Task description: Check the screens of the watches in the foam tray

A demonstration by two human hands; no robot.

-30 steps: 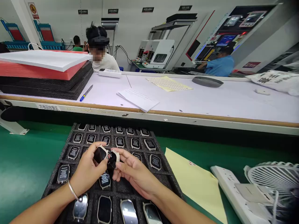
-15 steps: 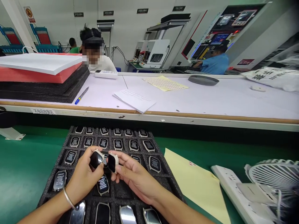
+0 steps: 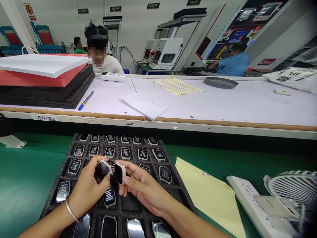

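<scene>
My left hand is closed round a smartwatch body, its dark screen tilted up. Close beside it, my right hand pinches a second smartwatch body between thumb and fingers, its pale side edge showing. A small gap separates the two watches. Both hands are above a black foam tray with square pockets. Several strapless watches lie in the pockets. Many, such as the watch below my hands, show white text; those in the front row, like the watch, look dark or reflective.
A yellow sheet and a white power strip lie right of the tray, near a white fan. Beyond, a raised white shelf carries papers, a pen and stacked foam. A person sits opposite.
Both hands keep their hold on the watches and have hardly moved. The view has shifted slightly, with background things on the right sitting a little farther right.
</scene>
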